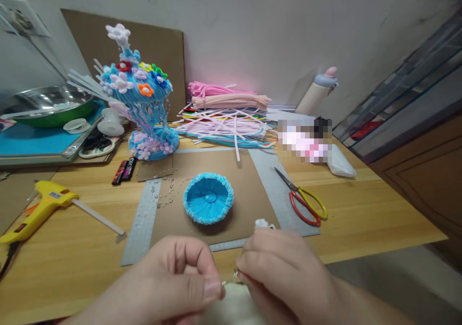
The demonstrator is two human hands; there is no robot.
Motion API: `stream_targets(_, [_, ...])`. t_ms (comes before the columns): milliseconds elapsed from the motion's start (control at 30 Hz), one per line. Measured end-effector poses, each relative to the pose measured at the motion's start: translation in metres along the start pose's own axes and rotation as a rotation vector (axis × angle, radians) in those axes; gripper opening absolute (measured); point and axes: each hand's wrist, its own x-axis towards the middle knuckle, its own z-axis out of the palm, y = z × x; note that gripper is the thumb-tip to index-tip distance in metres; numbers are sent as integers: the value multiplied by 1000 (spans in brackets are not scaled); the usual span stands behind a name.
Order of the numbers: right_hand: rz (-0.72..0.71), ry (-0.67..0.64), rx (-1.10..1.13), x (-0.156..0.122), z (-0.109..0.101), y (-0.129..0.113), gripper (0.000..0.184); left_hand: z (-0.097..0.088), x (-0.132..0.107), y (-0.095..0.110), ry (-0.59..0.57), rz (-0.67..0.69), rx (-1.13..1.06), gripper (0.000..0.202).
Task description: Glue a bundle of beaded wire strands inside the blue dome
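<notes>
Left hand, thumb and bent forefinger pinched on a tiny pale piece, the rest of it covered by the fingertips; right hand, fingers curled and closed at the tips on a small shiny piece, perhaps a bead. Both pieces are held just apart, above the table's near edge. White object showing past the right knuckles, mostly hidden; how it is held cannot be told. Both forearms cut off by the lower edge. Blue fuzzy-rimmed bowl, hollow side showing, beyond the hands on a cardboard sheet, itself over a grey cutting mat whose near edge is partly covered by the hands. Loose clear beads, left of the bowl. Yellow glue gun, far left, its cord running out of view. Red-and-yellow-handled scissors, blades parted, on the mat's right side. Blue flowered ornament, standing before a cardboard panel and covering part of it. Pipe cleaners, heaped by the wall. Pixelated patch, right rear, contents unreadable; tilted bottle behind, its base obscured.
</notes>
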Motion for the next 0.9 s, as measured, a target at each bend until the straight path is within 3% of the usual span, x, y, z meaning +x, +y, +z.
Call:
stream_targets(67, [-52, -75, -114, -1, 0, 0, 21, -6, 2, 3, -57, -71, 49, 27])
stream_targets(133, [19, -150, -42, 0, 2, 1, 19, -9, 4, 4, -2, 0, 290, 25])
stream_targets(267, [407, -173, 367, 6, 11, 8, 17, -8, 4, 2, 269, 553, 1020, 9])
stream_targets(367, [631, -190, 717, 11, 17, 16, 15, -7, 5, -2, 281, 860, 1321, 17])
stream_targets(500, [779, -343, 994, 15, 18, 26, 11, -7, 5, -5, 266, 1069, 1582, 23])
stream_targets(600, [768, -388, 1047, 16, 16, 28, 11, -6, 6, -3, 272, 1066, 1591, 24])
stream_targets(767, [677, -391, 999, 16, 13, 26, 17, -3, 6, 3, 169, 787, 1192, 18])
stream_targets(833, [655, -382, 1082, 14, 10, 28, 24, -5, 4, 4, 215, 744, 1118, 18])
stream_targets(900, [651, -372, 1136, 12, 5, 32, 31, -9, 1, 3, 267, 793, 1109, 16])
